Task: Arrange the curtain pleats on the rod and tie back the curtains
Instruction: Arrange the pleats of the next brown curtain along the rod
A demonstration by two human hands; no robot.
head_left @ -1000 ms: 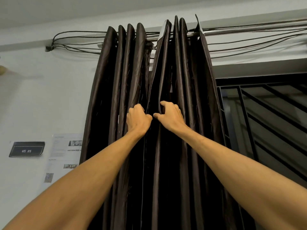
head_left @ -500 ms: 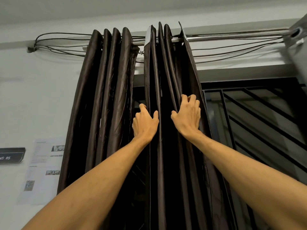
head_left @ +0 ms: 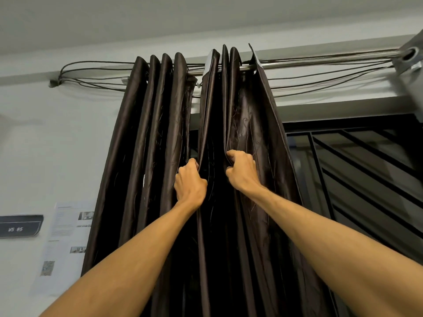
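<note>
The left curtain panel (head_left: 146,145) hung in tight pleats from the rod (head_left: 320,61), untouched. Just right of it, the left hand (head_left: 190,181) had closed, its fingers curled round the edge fold of the right curtain panel (head_left: 251,115). Close beside it, the right hand (head_left: 242,170) had curled round the next pleat. Half a second earlier both hands lay flat on these folds with their fingers straight. They had gone from smoothing to gripping, probably to pull the pleats even. Tying back had not begun.
</note>
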